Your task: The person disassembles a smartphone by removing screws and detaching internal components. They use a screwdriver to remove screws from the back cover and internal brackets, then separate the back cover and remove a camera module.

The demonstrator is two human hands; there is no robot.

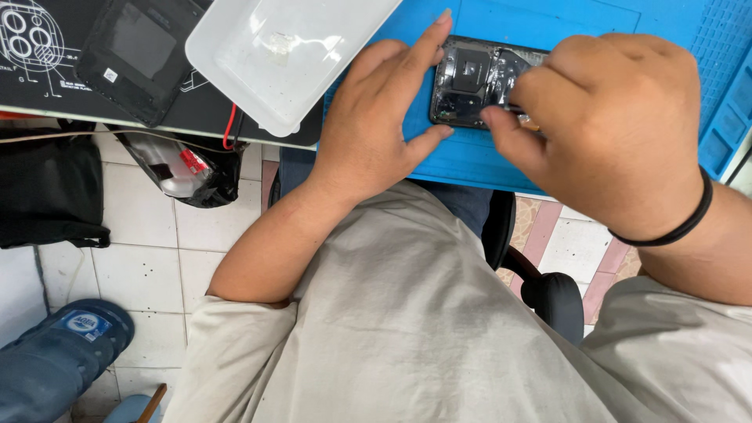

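Observation:
An opened dark phone with its inner parts showing lies on a blue work mat. My left hand rests on the mat and braces the phone's left end between forefinger and thumb. My right hand covers the phone's right part, its fingers curled and the thumb tip pressed at the phone's near edge. Whether the right fingers pinch a small tool or part is hidden. A black band circles my right wrist.
A white plastic tray lies left of the mat, partly over a black mat bearing a dark phone back. Below the bench are a tiled floor, a black bag, a blue water jug and a chair armrest.

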